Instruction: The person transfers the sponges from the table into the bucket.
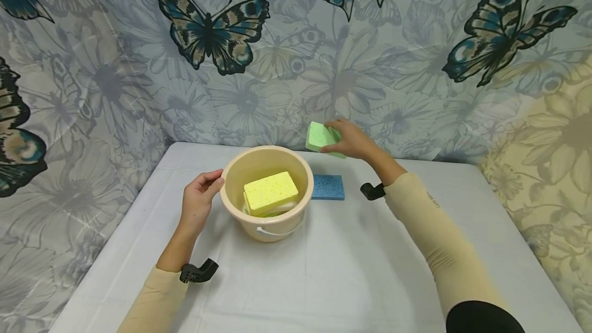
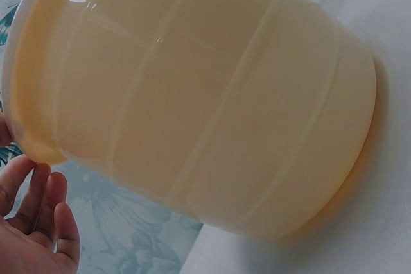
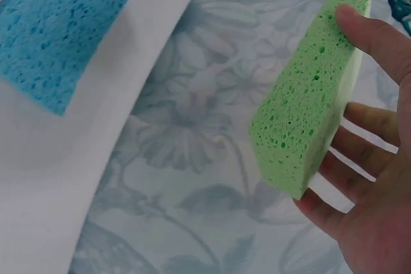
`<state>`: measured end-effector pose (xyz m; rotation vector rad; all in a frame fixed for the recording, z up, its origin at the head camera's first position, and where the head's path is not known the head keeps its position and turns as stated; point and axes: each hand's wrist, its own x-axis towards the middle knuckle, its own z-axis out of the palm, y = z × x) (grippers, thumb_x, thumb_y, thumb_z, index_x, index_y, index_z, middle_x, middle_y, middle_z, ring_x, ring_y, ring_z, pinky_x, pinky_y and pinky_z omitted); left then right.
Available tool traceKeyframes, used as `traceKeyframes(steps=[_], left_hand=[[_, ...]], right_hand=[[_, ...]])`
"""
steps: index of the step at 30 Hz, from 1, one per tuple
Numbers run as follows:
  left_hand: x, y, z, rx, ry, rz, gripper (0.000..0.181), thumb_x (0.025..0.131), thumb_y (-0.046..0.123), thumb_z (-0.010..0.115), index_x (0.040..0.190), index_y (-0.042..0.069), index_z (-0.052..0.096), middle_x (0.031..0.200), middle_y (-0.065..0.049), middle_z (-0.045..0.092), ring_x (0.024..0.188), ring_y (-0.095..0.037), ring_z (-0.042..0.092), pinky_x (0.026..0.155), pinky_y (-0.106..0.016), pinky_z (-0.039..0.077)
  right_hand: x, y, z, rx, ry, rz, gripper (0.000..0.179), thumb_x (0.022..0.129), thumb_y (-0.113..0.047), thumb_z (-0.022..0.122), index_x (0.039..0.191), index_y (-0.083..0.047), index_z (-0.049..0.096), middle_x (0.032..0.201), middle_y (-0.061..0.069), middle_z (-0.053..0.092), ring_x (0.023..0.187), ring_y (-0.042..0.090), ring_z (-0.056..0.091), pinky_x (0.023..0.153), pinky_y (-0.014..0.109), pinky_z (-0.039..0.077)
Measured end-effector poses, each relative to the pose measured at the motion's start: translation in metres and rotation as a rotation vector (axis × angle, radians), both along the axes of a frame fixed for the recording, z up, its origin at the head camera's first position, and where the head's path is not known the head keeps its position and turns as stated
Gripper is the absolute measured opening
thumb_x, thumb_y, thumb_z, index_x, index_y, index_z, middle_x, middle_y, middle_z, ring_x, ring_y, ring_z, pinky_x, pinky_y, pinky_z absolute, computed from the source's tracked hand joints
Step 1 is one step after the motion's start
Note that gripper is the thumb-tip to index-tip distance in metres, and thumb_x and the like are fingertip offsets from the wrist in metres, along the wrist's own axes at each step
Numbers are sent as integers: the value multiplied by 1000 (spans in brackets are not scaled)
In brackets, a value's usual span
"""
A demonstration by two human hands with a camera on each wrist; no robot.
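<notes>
My left hand (image 1: 200,197) pinches the left rim of a cream bucket (image 1: 274,231) between thumb and fingers; in the left wrist view the bucket's ribbed side (image 2: 212,101) fills most of the picture. Inside the bucket lies a yellow sponge (image 1: 270,191), tilted on top of other pieces that are mostly hidden. Above the table's back part, my right hand (image 1: 353,140) holds a green sponge (image 1: 319,136) by its edges. The right wrist view shows the thumb on one end of that sponge (image 3: 302,94) and the fingers along its side.
A blue sponge (image 1: 328,187) lies flat on the white tablecloth (image 1: 324,271), just right of the bucket and partly behind it. The bucket's white handle (image 1: 279,233) hangs down at its front. Behind the table rises a butterfly-patterned cloth (image 1: 277,91).
</notes>
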<state>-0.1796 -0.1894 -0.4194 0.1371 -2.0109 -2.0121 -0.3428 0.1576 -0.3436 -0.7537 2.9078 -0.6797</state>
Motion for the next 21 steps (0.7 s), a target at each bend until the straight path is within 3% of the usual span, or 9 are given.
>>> traceKeyframes(steps=[8, 21], left_hand=[[-2, -1, 1, -1, 10, 3, 35, 93, 8, 65, 121, -11, 58, 97, 19, 67, 96, -5, 63, 84, -11, 53], [0, 1, 1, -4, 4, -1, 35, 94, 9, 64, 121, -12, 58, 96, 19, 66, 94, -3, 62, 84, -11, 52]], right_hand=[[5, -9, 16, 1, 22, 41, 77, 76, -37, 81, 139, -4, 50, 138, 21, 50, 119, 34, 49, 98, 51, 45], [11, -20, 32, 24, 33, 77, 77, 76, -38, 82, 139, -6, 51, 139, 17, 51, 118, 31, 50, 96, 48, 45]])
